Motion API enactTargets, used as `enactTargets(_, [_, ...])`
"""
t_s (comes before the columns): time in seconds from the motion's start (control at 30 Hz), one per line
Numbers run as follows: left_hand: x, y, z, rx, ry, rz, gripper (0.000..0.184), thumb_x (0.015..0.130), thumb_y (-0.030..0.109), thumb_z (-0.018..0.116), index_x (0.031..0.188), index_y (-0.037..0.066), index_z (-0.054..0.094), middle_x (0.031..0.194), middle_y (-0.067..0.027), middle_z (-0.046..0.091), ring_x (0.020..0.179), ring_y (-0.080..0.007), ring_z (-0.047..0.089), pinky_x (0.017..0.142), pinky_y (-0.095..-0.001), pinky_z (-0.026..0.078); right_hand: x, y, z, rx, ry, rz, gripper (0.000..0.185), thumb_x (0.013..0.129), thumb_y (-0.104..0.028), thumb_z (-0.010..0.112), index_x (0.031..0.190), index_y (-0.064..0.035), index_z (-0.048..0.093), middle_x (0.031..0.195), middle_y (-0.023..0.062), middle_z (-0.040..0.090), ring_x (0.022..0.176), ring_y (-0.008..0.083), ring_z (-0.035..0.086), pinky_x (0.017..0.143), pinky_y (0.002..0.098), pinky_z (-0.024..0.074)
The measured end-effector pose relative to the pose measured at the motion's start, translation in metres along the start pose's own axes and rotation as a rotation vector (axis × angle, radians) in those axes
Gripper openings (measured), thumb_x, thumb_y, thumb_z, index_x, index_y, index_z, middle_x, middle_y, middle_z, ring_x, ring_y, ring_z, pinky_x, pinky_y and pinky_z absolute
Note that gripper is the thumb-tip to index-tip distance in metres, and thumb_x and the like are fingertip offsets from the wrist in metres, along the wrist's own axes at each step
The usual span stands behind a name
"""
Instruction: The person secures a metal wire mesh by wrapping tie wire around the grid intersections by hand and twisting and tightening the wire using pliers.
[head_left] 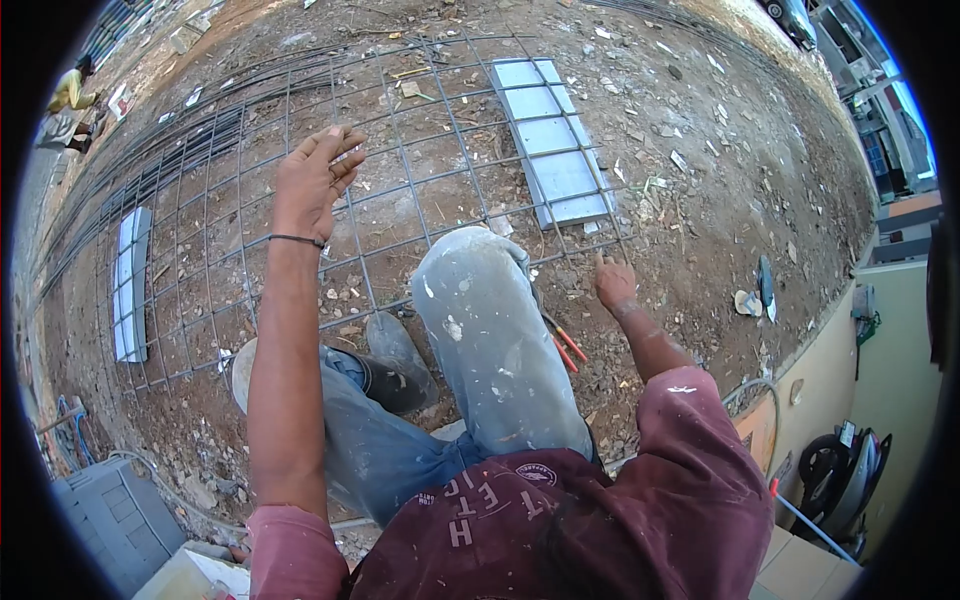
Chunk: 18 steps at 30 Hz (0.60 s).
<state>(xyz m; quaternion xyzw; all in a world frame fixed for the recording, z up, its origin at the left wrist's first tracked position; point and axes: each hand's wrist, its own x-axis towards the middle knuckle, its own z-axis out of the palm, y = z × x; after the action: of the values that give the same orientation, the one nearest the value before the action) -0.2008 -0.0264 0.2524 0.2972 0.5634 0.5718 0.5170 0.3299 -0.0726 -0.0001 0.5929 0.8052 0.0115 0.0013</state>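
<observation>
A grid of thin steel bars (405, 150) lies over the dirt and rests on two pale blocks, one on the right (548, 150) and one on the left (131, 290). My left hand (322, 172) is raised over the middle of the grid, its fingers bent and a little apart, with nothing visible in it. My right hand (615, 283) is low beside the grid's near right corner, one finger stretched toward the bars; whether it touches them is unclear. Pliers with red handles (568, 345) are on the ground between my knee and my right arm.
Long loose bars (200, 140) lie at the back left. A person (68, 105) is crouched at the far left. A grey case (120, 515) stands at the lower left. Along the right wall are a hose (768, 392) and a parked motorcycle (845, 485). My boot (395, 375) is beside the grid.
</observation>
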Motion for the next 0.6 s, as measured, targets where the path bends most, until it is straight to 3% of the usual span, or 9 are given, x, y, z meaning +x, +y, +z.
enactTargets(0.03, [-0.002,0.001,-0.001,-0.022,0.016,-0.011,0.033,0.106,0.028,0.064,0.128,0.004,0.066,0.120,-0.0107,0.074,0.101,-0.0169,0.073,0.089,-0.0307,0.058,0.004,0.009,0.000,-0.169,-0.262,0.045,0.020,0.093,-0.016,0.058,0.096,-0.0066,0.076,0.100,0.0157,0.076,0.096,0.0352,0.069,0.083,0.0491,0.0537])
enactTargets(0.07, [-0.003,0.002,-0.003,-0.023,0.020,-0.007,0.033,0.106,0.028,0.064,0.128,0.004,0.066,0.120,-0.0107,0.074,0.101,-0.0169,0.073,0.089,-0.0307,0.058,0.008,0.012,0.004,-0.169,-0.259,0.041,0.020,0.093,-0.016,0.058,0.096,-0.0066,0.076,0.100,0.0157,0.076,0.096,0.0352,0.069,0.083,0.0491,0.0537])
enactTargets(0.13, [-0.010,0.008,-0.006,-0.051,0.038,0.004,0.033,0.106,0.028,0.064,0.128,0.004,0.066,0.120,-0.0106,0.074,0.101,-0.0174,0.073,0.090,-0.0314,0.058,0.014,0.010,0.005,-0.171,-0.503,-0.173,0.024,0.092,-0.025,0.063,0.089,-0.0062,0.078,0.091,0.0177,0.077,0.092,0.0385,0.072,0.082,0.0468,0.0563])
enactTargets(0.3, [-0.008,0.008,-0.010,-0.039,0.033,0.014,0.033,0.106,0.028,0.063,0.129,0.004,0.066,0.121,-0.0113,0.074,0.102,-0.0180,0.072,0.091,-0.0320,0.057,0.107,0.006,-0.056,0.093,-0.678,-0.184,0.023,0.087,-0.033,0.073,0.092,-0.0113,0.080,0.089,0.0171,0.077,0.088,0.0361,0.075,0.079,0.0499,0.0584])
enactTargets(0.33, [-0.007,0.009,-0.008,-0.039,0.021,0.016,0.033,0.106,0.028,0.063,0.129,0.004,0.066,0.122,-0.0115,0.074,0.103,-0.0180,0.072,0.092,-0.0322,0.057,0.113,0.016,-0.039,0.095,-0.672,-0.180,0.023,0.087,-0.033,0.073,0.092,-0.0113,0.080,0.089,0.0171,0.077,0.088,0.0361,0.075,0.079,0.0499,0.0584])
enactTargets(0.4, [-0.007,0.007,-0.004,-0.035,0.008,0.018,0.033,0.106,0.028,0.063,0.129,0.004,0.067,0.122,-0.0115,0.074,0.103,-0.0179,0.072,0.092,-0.0321,0.057,0.122,0.031,0.002,0.180,-0.291,-0.007,0.022,0.088,-0.031,0.072,0.091,-0.0113,0.081,0.089,0.0168,0.077,0.087,0.0368,0.075,0.080,0.0488,0.0587])
enactTargets(0.47, [-0.007,0.008,-0.002,-0.030,0.005,0.007,0.033,0.106,0.028,0.063,0.129,0.004,0.067,0.122,-0.0115,0.074,0.104,-0.0178,0.072,0.092,-0.0321,0.057,0.120,0.036,0.008,0.181,-0.297,0.092,0.023,0.090,-0.030,0.070,0.090,-0.0097,0.082,0.086,0.0142,0.078,0.082,0.0305,0.076,0.075,0.0445,0.0585])
enactTargets(0.53, [-0.009,0.007,0.000,-0.038,0.015,0.004,0.033,0.107,0.028,0.063,0.128,0.004,0.067,0.121,-0.0110,0.075,0.103,-0.0174,0.072,0.092,-0.0320,0.057,0.106,0.052,0.009,0.432,-0.650,0.063,0.024,0.092,-0.028,0.070,0.092,-0.0071,0.082,0.080,0.0106,0.078,0.076,0.0223,0.075,0.072,0.0386,0.0571])
enactTargets(0.6, [-0.008,0.010,0.000,-0.033,0.008,0.010,0.032,0.107,0.028,0.062,0.128,0.004,0.067,0.121,-0.0109,0.075,0.103,-0.0171,0.072,0.091,-0.0315,0.057,0.080,0.058,0.010,0.634,-0.690,0.027,0.023,0.091,-0.024,0.071,0.097,-0.0042,0.081,0.076,0.0088,0.077,0.074,0.0162,0.073,0.072,0.0345,0.0559])
